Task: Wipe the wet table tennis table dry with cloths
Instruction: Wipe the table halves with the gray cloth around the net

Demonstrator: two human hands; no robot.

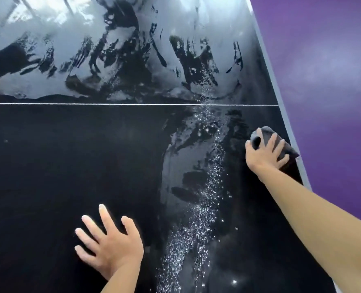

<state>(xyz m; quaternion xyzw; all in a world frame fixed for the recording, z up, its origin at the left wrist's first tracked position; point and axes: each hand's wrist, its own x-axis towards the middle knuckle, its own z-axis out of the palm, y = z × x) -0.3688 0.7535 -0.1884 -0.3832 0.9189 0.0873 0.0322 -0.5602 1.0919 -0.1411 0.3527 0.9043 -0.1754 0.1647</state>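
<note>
The black table tennis table fills most of the view. A thin white line crosses it from left to right. My right hand presses a dark grey cloth flat on the surface close to the table's right edge. My left hand lies flat on the near part of the table, fingers spread, holding nothing. A band of water droplets runs down the surface between my two hands. Beyond the white line the surface carries broad wet smears that mirror bright light.
A pale border strip marks the table's right edge. Past it lies purple floor. The left near part of the table looks matt and dark.
</note>
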